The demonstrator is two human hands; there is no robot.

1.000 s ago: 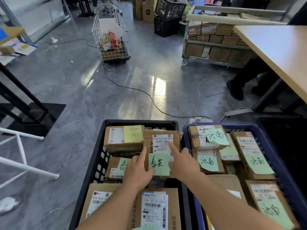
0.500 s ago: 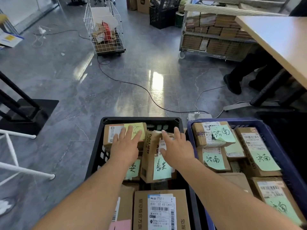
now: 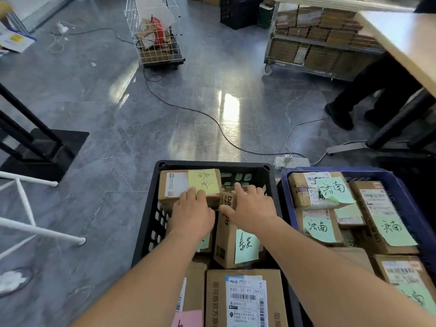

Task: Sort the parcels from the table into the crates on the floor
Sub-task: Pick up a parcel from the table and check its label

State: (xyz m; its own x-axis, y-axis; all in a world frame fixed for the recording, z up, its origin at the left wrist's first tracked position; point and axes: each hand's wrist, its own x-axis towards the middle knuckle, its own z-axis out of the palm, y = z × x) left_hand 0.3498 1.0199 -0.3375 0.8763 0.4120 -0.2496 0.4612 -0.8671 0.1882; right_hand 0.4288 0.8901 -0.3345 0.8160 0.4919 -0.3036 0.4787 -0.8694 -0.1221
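Left hand: the left hand [image 3: 192,213] lies palm down in the black crate [image 3: 212,164], lower middle of the frame. Its fingers [image 3: 191,193] are nearly straight and rest on the near edge of the parcel with the yellow note [image 3: 174,190]; they hold nothing.
Right hand: the right hand [image 3: 252,206] is just right of the left one. Its fingers are spread and almost straight over the top end of the upright parcel [image 3: 226,237], with the thumb stretched left across the parcel's face. There is no closed grip.
Parcel with the yellow note: lies flat at the far end of the black crate, with the yellow note [image 3: 204,181] on top.
Upright parcel: stands on end in the middle of the black crate, touching the parcel with the yellow note, with a green note [image 3: 246,247] on its near face.
Near parcel: a flat labelled parcel [image 3: 245,298] lies at the crate's near end, bottom centre, with a pink note [image 3: 187,318] to its left.
Blue crate: the blue crate [image 3: 401,182] stands right beside the black one, lower right, full of parcels with green notes.
Worktop: the worktop [image 3: 405,38] shows only as a pale corner at the upper right.
Floor: a power strip [image 3: 292,161] lies just beyond the crates, and a dark cable [image 3: 212,119] runs from it towards a wire cart [image 3: 153,31] at the upper centre.
Trolley: a trolley of boxes [image 3: 313,43] stands at the upper right, left of the worktop.
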